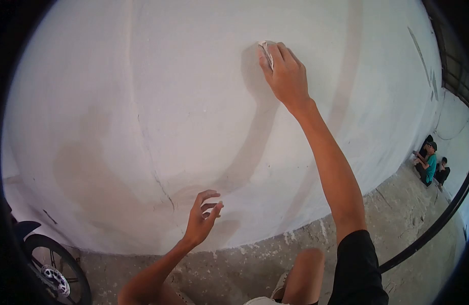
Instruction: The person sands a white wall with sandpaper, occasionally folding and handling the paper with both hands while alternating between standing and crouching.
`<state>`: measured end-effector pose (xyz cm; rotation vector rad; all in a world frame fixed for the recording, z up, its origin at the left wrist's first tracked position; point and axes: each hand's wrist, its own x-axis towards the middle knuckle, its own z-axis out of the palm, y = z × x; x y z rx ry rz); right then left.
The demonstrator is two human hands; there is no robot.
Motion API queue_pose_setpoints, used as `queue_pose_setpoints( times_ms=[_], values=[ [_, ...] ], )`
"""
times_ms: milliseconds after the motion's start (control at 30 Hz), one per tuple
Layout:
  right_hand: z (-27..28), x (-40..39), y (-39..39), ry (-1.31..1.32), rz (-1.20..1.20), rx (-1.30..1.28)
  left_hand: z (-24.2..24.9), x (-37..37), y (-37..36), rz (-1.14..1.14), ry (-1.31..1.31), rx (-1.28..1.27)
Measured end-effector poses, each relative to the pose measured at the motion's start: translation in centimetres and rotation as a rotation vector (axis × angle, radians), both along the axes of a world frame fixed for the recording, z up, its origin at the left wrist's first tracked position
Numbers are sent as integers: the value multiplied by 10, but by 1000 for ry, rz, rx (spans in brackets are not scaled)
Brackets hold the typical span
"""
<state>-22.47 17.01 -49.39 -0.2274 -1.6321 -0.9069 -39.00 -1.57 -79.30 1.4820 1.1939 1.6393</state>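
Observation:
My right hand [287, 73] reaches up against the white wall [194, 76], its fingers closed over a folded whitish piece [266, 51]. Only the edge of that piece shows past my thumb and fingers; whether it is cloth or paper I cannot tell. Lower down, my left hand [203, 216] is raised in front of the wall's lower part, fingers half bent and apart, with nothing held. A dark crack [163, 190] runs down the wall just left of it. Shadows of both arms fall across the white surface.
At the lower left stands a wheel with a brake disc [56, 279]. Bare knees show above the stained concrete floor [244, 264]. A dark curved bar [433, 229] crosses the right side. Several people [427, 162] sit low by the far wall.

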Motion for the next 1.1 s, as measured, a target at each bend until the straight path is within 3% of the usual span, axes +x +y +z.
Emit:
queue_pose_setpoints(
  times_ms=[200,300,367,467,567,700,800,900,1033,1100],
  values=[
    [-50,-20,-1,154,-21,-10,-9,-9,5,-64,29,-89],
    [-100,-16,-13,84,-26,-133,-11,-6,7,-81,10,-91],
    [-118,-13,-18,18,92,-213,-8,-3,9,-106,-33,-126],
    [-111,-13,-21,-21,16,-351,-11,-1,9,-132,-13,-129],
    [-71,-22,-12,70,13,-270,-8,4,4,-148,38,-142],
    [25,-24,1,113,193,-181,-14,5,3,-176,19,-177],
    [27,-17,-19,70,274,-391,-12,3,4,-173,3,-191],
    [-26,-17,4,59,137,-276,-11,2,5,-175,-4,-213],
    [-130,-1,-2,-14,11,-408,-23,-1,13,-191,-36,-171],
    [-135,-8,-5,2,4,-319,-18,3,11,-196,-36,-138]
  ],
)
